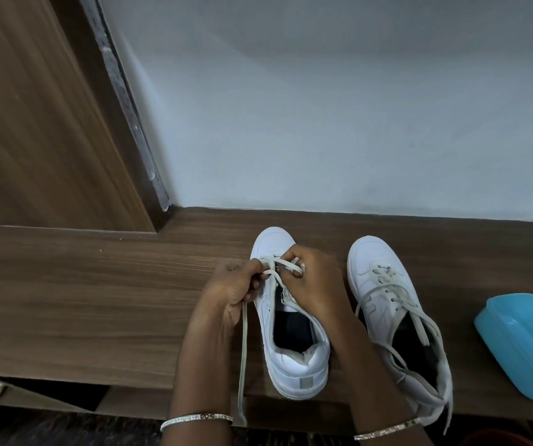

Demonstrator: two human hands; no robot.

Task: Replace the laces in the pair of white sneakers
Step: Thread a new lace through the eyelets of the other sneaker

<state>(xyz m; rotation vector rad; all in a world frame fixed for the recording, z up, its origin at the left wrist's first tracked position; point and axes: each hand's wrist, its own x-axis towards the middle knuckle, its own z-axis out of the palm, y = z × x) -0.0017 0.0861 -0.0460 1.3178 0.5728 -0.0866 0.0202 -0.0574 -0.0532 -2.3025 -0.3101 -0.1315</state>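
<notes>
Two white sneakers stand side by side on a brown wooden worktop, toes toward a pale wall. From the head camera, the left sneaker sits near the middle of the view, its dark inside open and its heel close to the front edge of the worktop. Both hands work at its upper eyelets. The left hand is closed, pinching a pale lace between fingers and thumb just beside the shoe's left side; the long free end of that lace hangs down past the worktop's edge. The right hand lies over the tongue area, fingers curled and gripping the other strand where the lace crosses the shoe. Each wrist carries a thin bangle. The right sneaker stands apart to the right, laced loosely, with its lace ends trailing over the heel. Further right lies a blue plastic container, partly cut off by the frame. A wooden panel rises at the left.
</notes>
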